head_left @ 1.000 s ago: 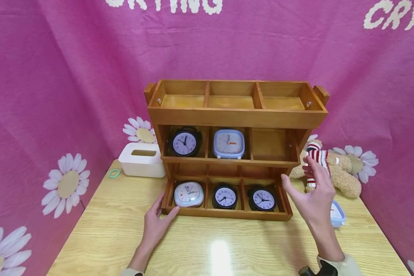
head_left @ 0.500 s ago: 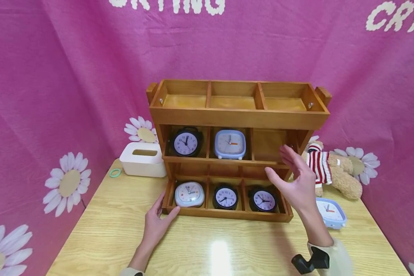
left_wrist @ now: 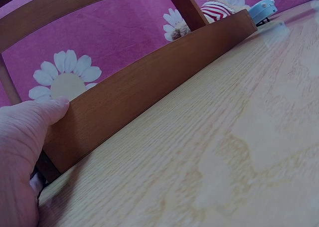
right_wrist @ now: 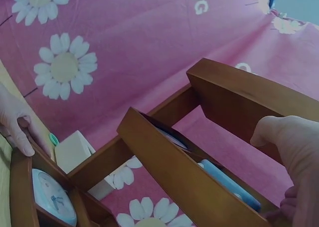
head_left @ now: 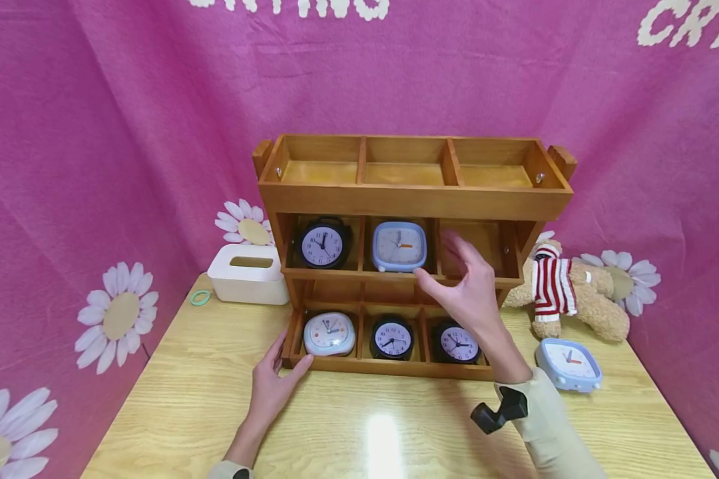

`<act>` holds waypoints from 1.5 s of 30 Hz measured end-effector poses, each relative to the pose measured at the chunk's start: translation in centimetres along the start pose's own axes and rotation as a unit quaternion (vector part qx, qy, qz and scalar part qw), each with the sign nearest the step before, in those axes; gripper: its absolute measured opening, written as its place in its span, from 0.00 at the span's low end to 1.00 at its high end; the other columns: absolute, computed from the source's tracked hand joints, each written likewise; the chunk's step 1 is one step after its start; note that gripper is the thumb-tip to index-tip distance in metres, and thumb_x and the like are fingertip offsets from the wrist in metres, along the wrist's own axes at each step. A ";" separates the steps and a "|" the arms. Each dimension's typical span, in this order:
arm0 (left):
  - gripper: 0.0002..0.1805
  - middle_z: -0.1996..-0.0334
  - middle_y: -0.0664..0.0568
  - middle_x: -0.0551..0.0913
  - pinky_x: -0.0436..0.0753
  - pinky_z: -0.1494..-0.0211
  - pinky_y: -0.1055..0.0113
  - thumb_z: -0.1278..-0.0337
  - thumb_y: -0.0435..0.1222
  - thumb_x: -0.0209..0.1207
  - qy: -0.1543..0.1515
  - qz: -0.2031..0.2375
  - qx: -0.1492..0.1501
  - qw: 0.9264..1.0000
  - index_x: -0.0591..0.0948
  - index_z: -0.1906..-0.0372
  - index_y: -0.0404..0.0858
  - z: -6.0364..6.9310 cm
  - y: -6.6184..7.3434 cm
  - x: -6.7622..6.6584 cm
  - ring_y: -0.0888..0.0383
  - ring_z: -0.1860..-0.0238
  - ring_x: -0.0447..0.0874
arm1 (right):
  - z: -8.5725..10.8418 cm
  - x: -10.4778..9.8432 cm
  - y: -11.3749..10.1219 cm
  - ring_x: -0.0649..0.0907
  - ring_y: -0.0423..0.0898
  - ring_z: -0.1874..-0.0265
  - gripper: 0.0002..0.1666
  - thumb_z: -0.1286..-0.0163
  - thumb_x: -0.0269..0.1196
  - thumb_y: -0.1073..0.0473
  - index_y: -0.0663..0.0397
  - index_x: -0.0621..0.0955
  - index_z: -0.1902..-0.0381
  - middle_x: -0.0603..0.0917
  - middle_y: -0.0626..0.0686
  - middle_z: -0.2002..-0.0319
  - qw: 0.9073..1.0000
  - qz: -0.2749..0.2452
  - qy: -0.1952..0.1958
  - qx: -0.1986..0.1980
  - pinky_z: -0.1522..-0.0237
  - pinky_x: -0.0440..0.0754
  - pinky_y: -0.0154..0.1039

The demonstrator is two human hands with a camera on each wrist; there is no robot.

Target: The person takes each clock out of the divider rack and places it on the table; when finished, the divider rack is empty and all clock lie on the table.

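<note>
The left hand [head_left: 273, 382] grips the lower left corner of the wooden shelf [head_left: 413, 201], thumb on its front edge and fingers round the side. In the left wrist view, the hand's thumb [left_wrist: 56, 110] lies on the front board [left_wrist: 134, 92]. The right hand [head_left: 470, 289] is spread and empty before the middle tier. Its thumb is by the lower right corner of a blue clock [head_left: 399, 247] in the centre compartment; whether they touch, I cannot tell. Its fingertips reach towards the right compartment. A black clock [head_left: 321, 246] stands in the left one.
The bottom tier holds a pale blue clock [head_left: 329, 333] and two black clocks [head_left: 392, 338]. Another blue clock [head_left: 569, 364] lies on the table at right, near a teddy bear [head_left: 596, 309]. A white tissue box [head_left: 248, 285] and green ring [head_left: 200, 298] are at left.
The right hand has moved left from beside the shelf to the middle tier's centre, uncovering the blue clock on the table. The left hand stays at the corner.
</note>
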State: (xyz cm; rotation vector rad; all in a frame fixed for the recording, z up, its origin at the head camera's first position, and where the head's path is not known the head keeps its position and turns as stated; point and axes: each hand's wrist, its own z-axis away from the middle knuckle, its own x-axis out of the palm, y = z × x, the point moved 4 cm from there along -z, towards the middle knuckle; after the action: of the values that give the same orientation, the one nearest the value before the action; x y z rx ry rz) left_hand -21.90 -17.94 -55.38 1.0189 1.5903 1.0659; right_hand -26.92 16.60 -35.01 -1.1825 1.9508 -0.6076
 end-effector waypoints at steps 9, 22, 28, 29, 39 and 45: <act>0.42 0.25 0.36 0.69 0.69 0.25 0.49 0.41 0.38 0.75 0.001 0.002 0.005 1.000 0.70 0.24 0.33 -0.3 -0.4 0.1 0.41 0.25 0.67 | -2.4 2.0 -0.3 0.82 0.61 0.40 0.50 0.46 0.81 0.53 0.66 0.74 0.29 0.80 0.65 0.34 0.998 0.052 -0.039 0.002 0.35 0.80 0.56; 0.43 0.25 0.36 0.70 0.69 0.25 0.47 0.41 0.39 0.75 0.006 0.001 0.010 1.000 0.70 0.23 0.34 -0.5 -0.4 0.2 0.41 0.25 0.68 | -4.1 4.0 -1.0 0.75 0.66 0.40 0.58 0.53 0.81 0.41 0.70 0.73 0.33 0.80 0.67 0.43 0.977 0.200 -0.077 -0.010 0.35 0.68 0.61; 0.43 0.26 0.35 0.70 0.70 0.26 0.47 0.41 0.39 0.75 0.009 -0.008 0.012 1.000 0.70 0.23 0.33 -0.4 -0.4 0.1 0.41 0.26 0.68 | -4.1 4.7 -1.0 0.73 0.65 0.40 0.58 0.53 0.80 0.37 0.71 0.75 0.35 0.81 0.67 0.48 0.972 0.218 -0.082 -0.005 0.36 0.63 0.63; 0.43 0.26 0.35 0.71 0.70 0.26 0.47 0.41 0.39 0.75 0.009 -0.010 0.012 1.000 0.70 0.24 0.33 -0.3 -0.4 0.1 0.41 0.26 0.68 | -4.1 4.8 -1.0 0.73 0.65 0.40 0.58 0.53 0.80 0.37 0.71 0.75 0.35 0.81 0.67 0.49 0.972 0.220 -0.084 -0.003 0.35 0.63 0.63; 0.43 0.26 0.35 0.70 0.70 0.26 0.49 0.41 0.39 0.75 0.005 -0.012 0.016 1.000 0.70 0.24 0.32 -0.1 -0.4 0.1 0.41 0.26 0.67 | -3.9 5.0 -0.7 0.72 0.62 0.43 0.61 0.56 0.77 0.28 0.69 0.77 0.38 0.78 0.66 0.50 0.960 0.267 -0.080 0.002 0.39 0.66 0.60; 0.42 0.27 0.34 0.71 0.71 0.27 0.47 0.41 0.39 0.75 0.010 -0.026 0.020 0.999 0.70 0.24 0.32 -0.1 -0.3 0.1 0.39 0.26 0.69 | -3.7 5.1 -0.6 0.71 0.61 0.47 0.57 0.58 0.78 0.28 0.66 0.79 0.43 0.77 0.64 0.53 0.964 0.259 -0.050 -0.009 0.46 0.68 0.59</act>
State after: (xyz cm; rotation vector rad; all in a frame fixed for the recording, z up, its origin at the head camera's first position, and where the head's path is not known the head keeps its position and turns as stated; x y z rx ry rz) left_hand -22.05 -17.92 -55.71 0.9905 1.6509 1.0157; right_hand -31.00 11.87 -34.25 -0.6480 2.0659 -0.2487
